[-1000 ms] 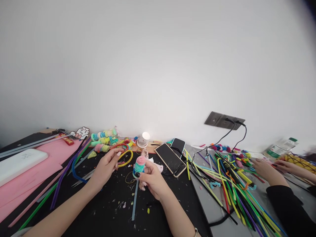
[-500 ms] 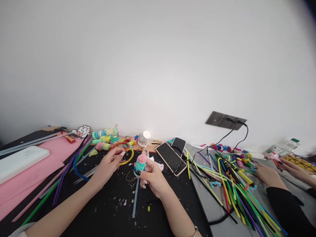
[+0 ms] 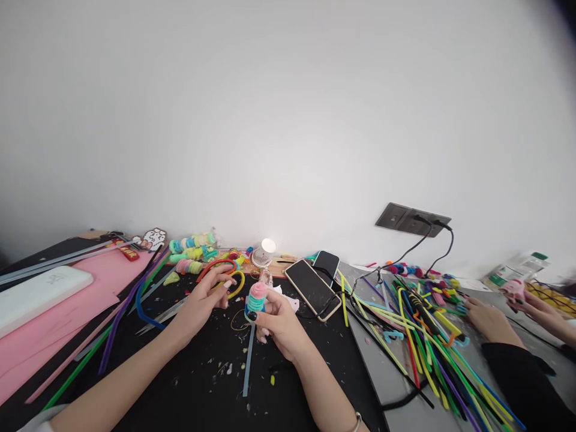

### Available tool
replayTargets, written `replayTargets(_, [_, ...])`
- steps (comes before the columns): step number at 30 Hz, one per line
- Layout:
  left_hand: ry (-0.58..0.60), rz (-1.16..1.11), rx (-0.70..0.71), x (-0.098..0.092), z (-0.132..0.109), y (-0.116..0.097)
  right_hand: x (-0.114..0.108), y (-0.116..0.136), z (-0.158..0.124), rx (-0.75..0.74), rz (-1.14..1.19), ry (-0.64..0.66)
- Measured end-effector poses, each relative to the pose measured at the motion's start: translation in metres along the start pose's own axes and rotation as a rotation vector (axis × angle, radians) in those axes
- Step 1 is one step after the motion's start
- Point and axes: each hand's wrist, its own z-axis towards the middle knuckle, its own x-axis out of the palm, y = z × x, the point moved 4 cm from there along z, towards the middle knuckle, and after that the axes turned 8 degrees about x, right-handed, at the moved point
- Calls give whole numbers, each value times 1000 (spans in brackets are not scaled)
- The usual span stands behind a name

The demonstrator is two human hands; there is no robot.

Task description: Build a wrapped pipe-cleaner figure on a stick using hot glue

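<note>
My right hand (image 3: 279, 321) grips an upright spiral of coiled pipe cleaner (image 3: 257, 299), pink at the top and teal-green below. The thumb, with a dark nail, presses its lower side. Below the coil runs a flat grey-blue strip (image 3: 248, 363); I cannot tell whether it is joined to the coil. My left hand (image 3: 209, 297) hovers over or touches a pair of scissors with one red and one yellow handle (image 3: 237, 284), its fingers bent and slightly apart. The scissor blades (image 3: 162, 317) point left, partly covered by my wrist.
Two phones (image 3: 312, 290) lie beyond my right hand. Behind the coil stands a paper cup (image 3: 264, 252). Finished pipe-cleaner coils (image 3: 191, 243) sit at the back left, beside pink sheets (image 3: 103, 297). Loose pipe cleaners (image 3: 423, 342) spread rightward, near another person's hands (image 3: 492, 321).
My left fingers have spread a little and shifted slightly beside the scissor handles. The right hand keeps the coil in place. At the far right, the other person's pink piece has turned.
</note>
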Motion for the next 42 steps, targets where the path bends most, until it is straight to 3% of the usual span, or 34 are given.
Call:
replayTargets(8, [50, -46, -50, 0, -1, 2, -1, -1, 0, 2, -12, -13])
replayTargets(20, [-33, 51, 0, -1, 0, -1, 1, 0, 0, -7, 7, 13])
replayTargets(32, [-62, -26, 39, -5, 3, 5, 1, -2, -1, -9, 14, 22])
replayTargets(42, [-109, 122, 101, -7, 3, -4, 1, -2, 0, 31, -14, -9])
